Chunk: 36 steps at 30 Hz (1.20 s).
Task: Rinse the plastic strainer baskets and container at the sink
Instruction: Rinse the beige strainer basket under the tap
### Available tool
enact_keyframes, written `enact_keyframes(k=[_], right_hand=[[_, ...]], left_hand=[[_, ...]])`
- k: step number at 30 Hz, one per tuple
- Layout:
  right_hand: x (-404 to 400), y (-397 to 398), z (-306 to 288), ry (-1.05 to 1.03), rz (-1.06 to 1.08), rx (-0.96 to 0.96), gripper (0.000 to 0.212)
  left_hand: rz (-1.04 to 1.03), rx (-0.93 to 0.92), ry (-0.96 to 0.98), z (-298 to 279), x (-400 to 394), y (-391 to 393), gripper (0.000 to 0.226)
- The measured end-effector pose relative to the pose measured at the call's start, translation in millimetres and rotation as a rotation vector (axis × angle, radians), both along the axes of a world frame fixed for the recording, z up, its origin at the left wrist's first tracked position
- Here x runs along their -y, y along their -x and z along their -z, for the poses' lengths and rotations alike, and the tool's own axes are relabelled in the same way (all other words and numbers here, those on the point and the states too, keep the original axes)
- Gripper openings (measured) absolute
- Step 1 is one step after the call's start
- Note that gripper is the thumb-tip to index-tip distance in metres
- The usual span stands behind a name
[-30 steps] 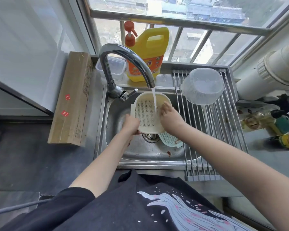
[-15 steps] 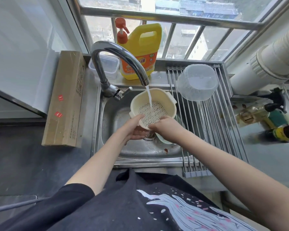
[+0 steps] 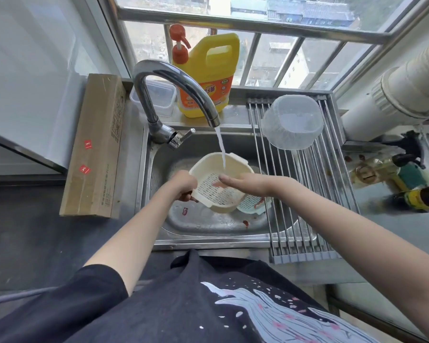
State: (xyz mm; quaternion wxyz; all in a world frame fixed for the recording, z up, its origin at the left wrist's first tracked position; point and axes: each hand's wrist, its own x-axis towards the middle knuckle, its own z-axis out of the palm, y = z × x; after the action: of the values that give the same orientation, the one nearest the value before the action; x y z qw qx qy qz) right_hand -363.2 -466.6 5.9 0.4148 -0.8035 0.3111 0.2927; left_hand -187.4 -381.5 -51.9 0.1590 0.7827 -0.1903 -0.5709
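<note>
A cream strainer basket (image 3: 209, 169) is held tilted over the steel sink (image 3: 208, 226), under the running stream from the tap (image 3: 176, 82). My left hand (image 3: 182, 185) grips its left rim. My right hand (image 3: 245, 185) lies flat with straight fingers inside the basket, over the perforated bottom. A second, pale strainer basket (image 3: 252, 204) with red scraps lies in the sink beneath it. A clear plastic container (image 3: 292, 122) sits upside down on the roll-up rack (image 3: 307, 206).
A yellow detergent jug (image 3: 208, 78) and a small clear box (image 3: 159, 95) stand behind the tap. A long cardboard box (image 3: 97, 144) lies left of the sink. Bottles (image 3: 406, 184) and a duct pipe (image 3: 406, 90) are at the right.
The basket was turned from facing me to lying lower and flatter under the stream. My right hand left the rim and now lies flat inside it.
</note>
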Motion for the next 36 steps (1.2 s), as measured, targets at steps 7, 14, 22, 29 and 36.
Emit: enact_keyframes(k=[7, 14, 22, 29, 36], right_hand=[[27.8, -9.7, 19.1, 0.575, 0.213, 0.2, 0.06], [25.5, -37.3, 17.3, 0.641, -0.018, -0.027, 0.037], [34.1, -19.3, 13.4, 0.684, 0.281, 0.143, 0.035], [13.5, 15.7, 40.5, 0.537, 0.748, 0.174, 0.021], [-31.4, 22.4, 52.0, 0.211, 1.049, 0.38, 0.012]], left_hand=[[0.269, -0.094, -0.192, -19.6, 2.0, -13.5, 0.018], [0.431, -0.1, -0.114, -30.4, 10.3, -13.9, 0.028], [0.055, -0.041, 0.065, -23.4, 4.4, -27.1, 0.039], [-0.292, -0.116, 0.299, -13.1, 8.5, -26.5, 0.009], [-0.509, -0.31, 0.288, -13.3, 7.3, -24.5, 0.023]])
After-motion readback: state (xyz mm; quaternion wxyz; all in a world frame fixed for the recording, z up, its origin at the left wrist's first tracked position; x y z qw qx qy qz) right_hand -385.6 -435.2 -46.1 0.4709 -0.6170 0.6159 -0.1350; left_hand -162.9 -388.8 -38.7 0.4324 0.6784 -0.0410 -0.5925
